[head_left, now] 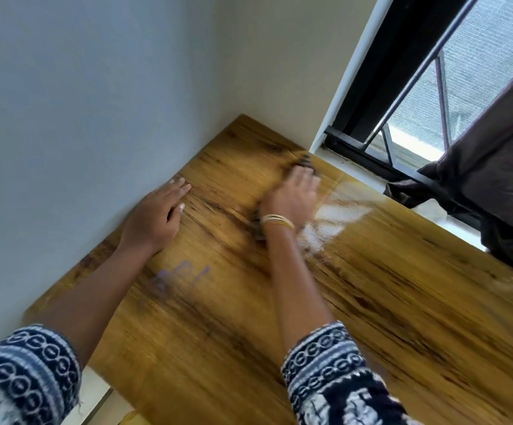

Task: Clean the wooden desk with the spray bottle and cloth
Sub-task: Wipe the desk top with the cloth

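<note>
The wooden desk (371, 302) fills the lower right of the head view, its far corner set against two walls. My right hand (292, 194) presses a dark cloth (306, 162) flat onto the desk near that far corner; the cloth shows only past my fingertips and under my wrist. The hand is blurred. My left hand (157, 214) lies flat on the desk's left edge by the wall, fingers together, holding nothing. A wet, shiny patch (335, 216) sits just right of my right hand. Faint purple marks (181, 276) show between my forearms. No spray bottle is in view.
A pale wall (80, 118) borders the desk's left side. A window with a black frame (371, 154) and bars runs along the desk's far right edge. A dark curtain (494, 167) hangs over the sill on the right.
</note>
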Demonstrator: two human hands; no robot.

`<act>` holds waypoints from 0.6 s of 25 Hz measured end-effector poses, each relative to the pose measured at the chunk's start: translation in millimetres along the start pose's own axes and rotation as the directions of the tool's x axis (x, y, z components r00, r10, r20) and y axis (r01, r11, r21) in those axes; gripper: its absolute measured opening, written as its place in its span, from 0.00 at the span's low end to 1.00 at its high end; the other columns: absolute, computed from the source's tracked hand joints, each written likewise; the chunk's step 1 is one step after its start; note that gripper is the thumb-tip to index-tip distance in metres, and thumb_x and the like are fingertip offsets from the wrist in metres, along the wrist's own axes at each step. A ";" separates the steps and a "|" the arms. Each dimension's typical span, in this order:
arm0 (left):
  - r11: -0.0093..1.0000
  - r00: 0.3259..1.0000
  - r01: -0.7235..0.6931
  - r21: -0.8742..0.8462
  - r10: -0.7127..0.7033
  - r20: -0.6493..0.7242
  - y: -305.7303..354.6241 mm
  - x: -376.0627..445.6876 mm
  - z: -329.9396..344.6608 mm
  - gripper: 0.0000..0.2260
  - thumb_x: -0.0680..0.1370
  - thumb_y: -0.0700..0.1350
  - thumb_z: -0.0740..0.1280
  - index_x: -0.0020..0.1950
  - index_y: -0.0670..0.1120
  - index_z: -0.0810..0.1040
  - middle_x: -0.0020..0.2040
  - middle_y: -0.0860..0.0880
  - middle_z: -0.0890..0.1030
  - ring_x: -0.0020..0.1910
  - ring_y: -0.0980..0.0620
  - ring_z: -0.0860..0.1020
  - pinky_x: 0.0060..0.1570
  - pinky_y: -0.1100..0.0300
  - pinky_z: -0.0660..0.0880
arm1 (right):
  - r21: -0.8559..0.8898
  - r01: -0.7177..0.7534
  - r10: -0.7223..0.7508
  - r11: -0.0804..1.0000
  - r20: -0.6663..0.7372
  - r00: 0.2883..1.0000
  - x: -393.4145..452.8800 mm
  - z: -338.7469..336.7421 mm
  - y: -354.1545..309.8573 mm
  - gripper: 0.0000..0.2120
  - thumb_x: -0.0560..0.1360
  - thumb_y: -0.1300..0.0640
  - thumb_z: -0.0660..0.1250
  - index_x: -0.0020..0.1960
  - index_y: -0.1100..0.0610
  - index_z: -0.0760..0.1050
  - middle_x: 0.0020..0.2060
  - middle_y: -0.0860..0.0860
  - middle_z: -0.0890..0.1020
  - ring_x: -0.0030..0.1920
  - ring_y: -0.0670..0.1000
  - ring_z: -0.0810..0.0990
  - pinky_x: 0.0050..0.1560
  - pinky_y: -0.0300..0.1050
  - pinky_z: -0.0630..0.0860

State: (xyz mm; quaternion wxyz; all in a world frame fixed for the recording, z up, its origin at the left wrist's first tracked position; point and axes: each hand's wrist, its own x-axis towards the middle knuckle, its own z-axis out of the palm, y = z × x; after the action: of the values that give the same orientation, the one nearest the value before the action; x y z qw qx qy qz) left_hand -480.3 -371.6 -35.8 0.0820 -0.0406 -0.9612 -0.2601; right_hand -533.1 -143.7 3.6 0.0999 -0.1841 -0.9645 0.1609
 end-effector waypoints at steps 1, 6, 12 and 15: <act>1.000 1.000 -0.003 -0.001 0.003 0.005 -1.1 0.3 0.0 0.20 0.81 0.42 0.61 0.74 0.51 0.70 0.75 0.53 0.68 0.75 0.53 0.64 0.73 0.52 0.62 | -0.014 0.233 -0.232 0.972 0.057 0.971 -11.7 14.1 -20.9 0.28 0.78 0.59 0.54 0.78 0.58 0.53 0.77 0.55 0.56 0.76 0.58 0.54 0.75 0.56 0.59; 1.000 1.000 -0.013 -0.022 0.013 0.016 -0.4 1.0 -2.5 0.20 0.81 0.41 0.61 0.73 0.49 0.70 0.75 0.51 0.68 0.75 0.53 0.63 0.74 0.52 0.61 | 0.106 0.667 -0.671 0.737 0.235 0.704 2.6 18.4 -6.5 0.24 0.81 0.55 0.54 0.77 0.51 0.58 0.76 0.50 0.61 0.76 0.53 0.57 0.74 0.54 0.62; 1.000 1.000 0.002 -0.010 -0.002 0.013 -0.5 0.2 -2.0 0.20 0.81 0.43 0.61 0.74 0.50 0.70 0.75 0.52 0.68 0.75 0.54 0.63 0.74 0.52 0.61 | -0.039 -0.076 0.073 0.996 -0.076 0.994 56.7 -27.1 162.5 0.24 0.79 0.58 0.56 0.75 0.56 0.61 0.73 0.56 0.66 0.73 0.59 0.64 0.70 0.58 0.66; 1.000 1.000 -0.003 0.004 0.003 0.004 0.4 0.3 0.1 0.20 0.81 0.43 0.60 0.74 0.50 0.70 0.75 0.51 0.68 0.75 0.53 0.63 0.73 0.53 0.62 | -0.059 -0.290 0.287 0.955 -0.053 0.957 41.5 -21.5 127.7 0.26 0.80 0.59 0.56 0.76 0.61 0.55 0.74 0.59 0.61 0.74 0.61 0.59 0.74 0.56 0.58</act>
State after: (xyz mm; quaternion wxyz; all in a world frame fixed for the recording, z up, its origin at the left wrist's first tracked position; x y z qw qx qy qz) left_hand -480.6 -371.2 -35.6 0.0806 -0.0426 -0.9619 -0.2578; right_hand -524.3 -9.4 -15.2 0.0903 -0.3295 -0.9297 0.1375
